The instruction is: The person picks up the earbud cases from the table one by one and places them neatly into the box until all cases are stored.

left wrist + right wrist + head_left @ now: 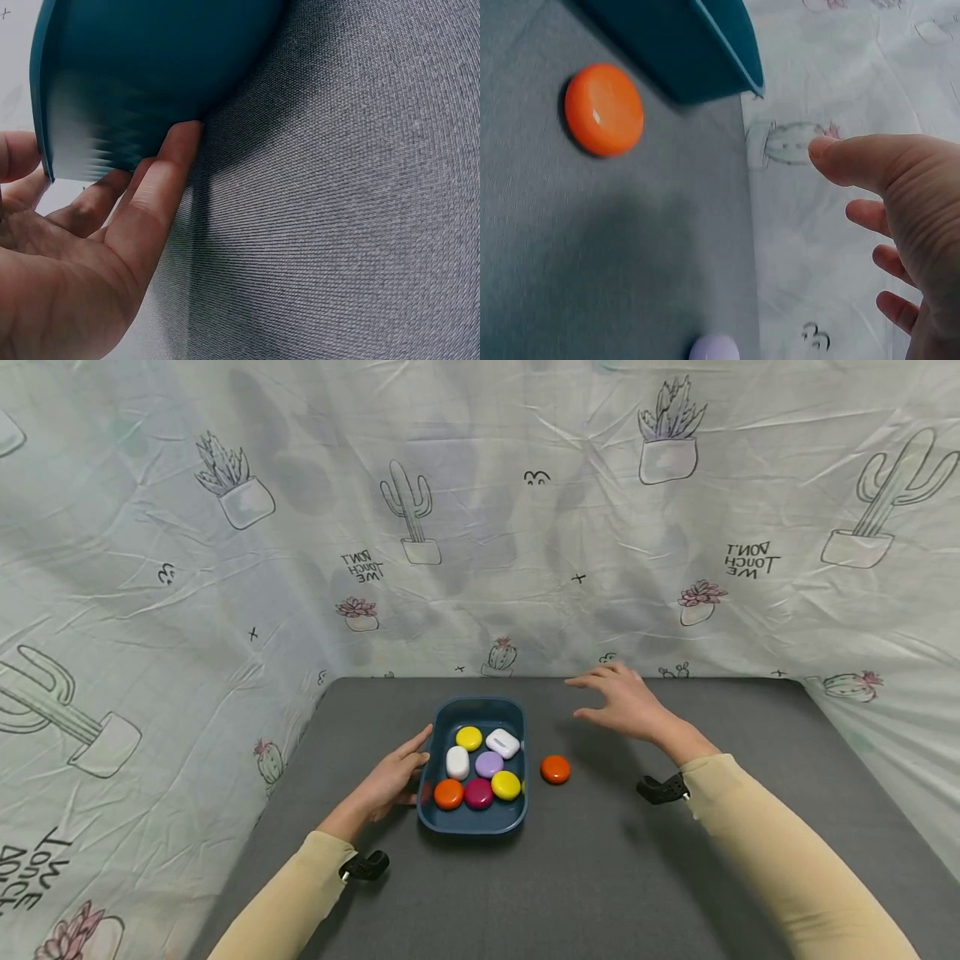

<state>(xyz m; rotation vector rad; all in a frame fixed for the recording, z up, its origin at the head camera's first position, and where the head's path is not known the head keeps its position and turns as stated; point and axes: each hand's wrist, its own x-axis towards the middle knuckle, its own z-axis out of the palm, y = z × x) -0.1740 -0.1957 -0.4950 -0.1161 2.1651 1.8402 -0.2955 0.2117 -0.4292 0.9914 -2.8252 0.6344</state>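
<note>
A dark blue tray (472, 823) holds several smooth, glossy pieces: two yellow discs (468, 738), a lilac disc (489, 765), a magenta disc (478, 793), an orange disc (448, 794) and two white rounded blocks (457, 762). My left hand (390, 781) touches the tray's left outer wall with fairly straight fingers. To the right of the tray, another orange disc (555, 769) lies on the table. My right hand (622, 700) hovers beyond it, thumb and fingers spread, holding nothing. In the right wrist view, part of a lilac piece (715, 349) shows at the bottom.
The grey tabletop (510, 902) extends around the tray. Behind it and along the sides hangs a pale cloth (480, 527) printed with cacti and lettering. Black straps (663, 789) sit at both wrists, over beige sleeves.
</note>
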